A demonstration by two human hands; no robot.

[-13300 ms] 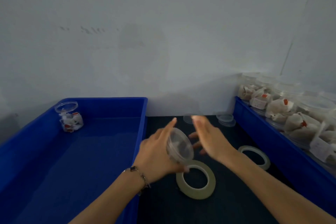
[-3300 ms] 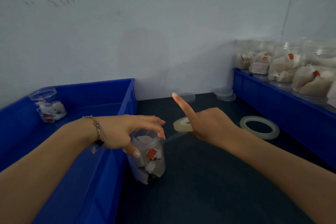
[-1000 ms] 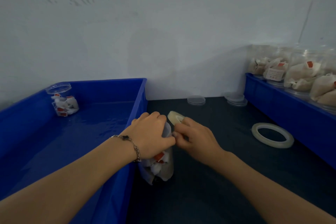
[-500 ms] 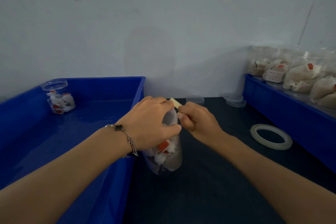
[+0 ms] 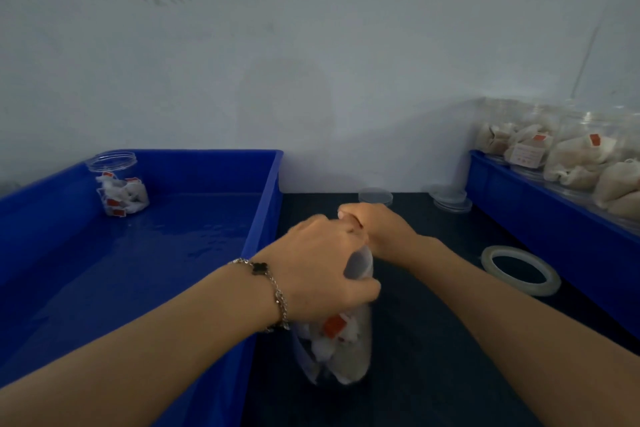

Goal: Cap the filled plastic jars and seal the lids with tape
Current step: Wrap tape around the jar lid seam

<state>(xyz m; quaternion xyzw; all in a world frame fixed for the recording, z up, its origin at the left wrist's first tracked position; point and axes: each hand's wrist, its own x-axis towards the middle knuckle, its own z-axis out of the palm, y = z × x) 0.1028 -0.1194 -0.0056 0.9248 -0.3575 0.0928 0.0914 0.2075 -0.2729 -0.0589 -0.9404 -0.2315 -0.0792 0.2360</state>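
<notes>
- While the jar in hand [image 5: 341,343] stands tilted on the dark table [image 5: 433,340], just right of the left blue bin [image 5: 263,218], the sealing step appears to be under way; that jar serves as landmark below.
- Far left of it, inside that bin, one capped jar [image 5: 119,185] stands upright.
- Left hand [image 5: 322,274]: grip wrapped round the jar's lid end, fingers curled over it. Judgement: hold firm so the lid cannot turn.
- Right hand [image 5: 377,229]: clenched just behind the jar's top, touching the left hand. Whether it pinches tape cannot be told.
- Advice: keep tape taut, overlap the lid seam.
- Right of the jar, a tape roll [image 5: 519,269] lies flat; beyond it, filled jars [image 5: 571,156] in a second bin [image 5: 540,218].
</notes>
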